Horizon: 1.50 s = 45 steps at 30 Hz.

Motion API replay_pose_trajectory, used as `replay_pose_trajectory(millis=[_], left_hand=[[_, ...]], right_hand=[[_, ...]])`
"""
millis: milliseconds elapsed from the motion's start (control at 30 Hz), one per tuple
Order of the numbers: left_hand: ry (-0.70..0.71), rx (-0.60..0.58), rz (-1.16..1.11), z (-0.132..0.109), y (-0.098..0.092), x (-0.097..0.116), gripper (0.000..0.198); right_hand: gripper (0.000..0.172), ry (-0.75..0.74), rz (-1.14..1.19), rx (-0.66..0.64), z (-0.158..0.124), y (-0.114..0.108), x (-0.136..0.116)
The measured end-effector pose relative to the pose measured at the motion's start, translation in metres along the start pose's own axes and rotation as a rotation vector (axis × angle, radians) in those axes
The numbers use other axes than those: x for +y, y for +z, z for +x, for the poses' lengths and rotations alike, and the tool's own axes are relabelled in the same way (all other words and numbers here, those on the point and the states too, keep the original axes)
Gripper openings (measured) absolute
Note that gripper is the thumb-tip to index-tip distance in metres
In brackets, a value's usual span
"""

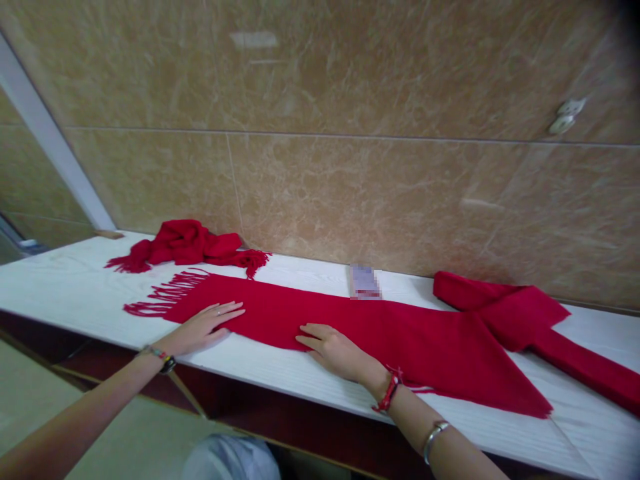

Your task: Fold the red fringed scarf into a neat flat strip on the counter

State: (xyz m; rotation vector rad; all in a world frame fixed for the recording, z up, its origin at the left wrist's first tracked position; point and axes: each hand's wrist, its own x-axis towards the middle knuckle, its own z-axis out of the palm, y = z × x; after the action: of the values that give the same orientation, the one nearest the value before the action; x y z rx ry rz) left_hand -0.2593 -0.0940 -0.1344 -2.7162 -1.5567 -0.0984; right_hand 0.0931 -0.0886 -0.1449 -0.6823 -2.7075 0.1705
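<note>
A long red scarf (280, 310) lies spread along the white counter, its fringed end at the left. My left hand (207, 327) rests flat on the scarf near that fringe, fingers stretched out and pointing right. Further along, my right hand (333, 347) lies on the scarf's near edge with its fingers extended to the left. Toward the right the scarf fans into a wide corner and then twists into folds. Behind the fringe sits a second red scarf (185, 243), crumpled in a heap.
The narrow white counter (65, 280) runs along a brown marbled tile wall (350, 187). A small pixelated packet (365, 281) lies behind the scarf. A brown piece (109, 234) is at the far left corner. Dark open shelves (260, 393) show below the counter.
</note>
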Motion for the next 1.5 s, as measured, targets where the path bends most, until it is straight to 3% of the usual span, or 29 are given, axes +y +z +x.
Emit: replay_pose_trajectory(millis=[200,300,367,467,533,600,733,867,967,1133,1267,1367,1500], left_hand=[[-0.011,-0.011,0.005,-0.005,-0.002,-0.004,0.048],[-0.041,-0.027,0.027,0.005,-0.006,-0.003,0.045],[-0.042,0.002,0.033,0.022,-0.010,0.012,0.044],[0.021,0.045,0.025,0.053,-0.011,0.054,0.047],[0.081,-0.001,0.017,0.069,-0.006,0.081,0.050],[0.102,-0.065,0.005,0.075,0.002,0.095,0.052],[0.045,-0.107,-0.006,0.069,0.010,0.086,0.056],[-0.006,-0.157,-0.030,0.068,0.003,0.083,0.051],[-0.007,-0.071,-0.009,0.078,0.007,0.096,0.048],[-0.066,-0.025,-0.001,0.079,0.023,0.096,0.060],[-0.104,-0.015,-0.008,0.071,0.025,0.086,0.066],[-0.124,-0.029,-0.008,0.072,0.022,0.088,0.058],[-0.164,-0.029,0.020,0.075,0.020,0.092,0.047]], right_hand=[[0.043,0.035,0.090,-0.072,-0.008,-0.020,0.000],[0.050,0.166,0.044,-0.036,-0.018,-0.033,0.015],[0.054,0.281,-0.013,-0.041,-0.024,-0.036,0.026],[0.056,0.342,-0.084,-0.132,-0.031,-0.029,0.036],[0.056,0.328,-0.123,-0.175,-0.033,-0.021,0.038],[0.056,0.320,-0.152,-0.183,-0.035,-0.016,0.038],[0.059,0.308,-0.136,-0.219,-0.034,-0.022,0.040],[0.060,0.316,-0.130,-0.183,-0.011,-0.029,0.037],[0.057,0.283,-0.147,-0.085,0.012,-0.018,0.026],[0.054,0.293,-0.112,-0.130,0.013,0.005,0.021],[0.058,0.306,-0.100,-0.161,0.004,0.002,0.025],[0.057,0.332,-0.109,-0.108,0.015,0.001,0.020],[0.050,0.199,-0.100,-0.125,0.032,0.005,0.007]])
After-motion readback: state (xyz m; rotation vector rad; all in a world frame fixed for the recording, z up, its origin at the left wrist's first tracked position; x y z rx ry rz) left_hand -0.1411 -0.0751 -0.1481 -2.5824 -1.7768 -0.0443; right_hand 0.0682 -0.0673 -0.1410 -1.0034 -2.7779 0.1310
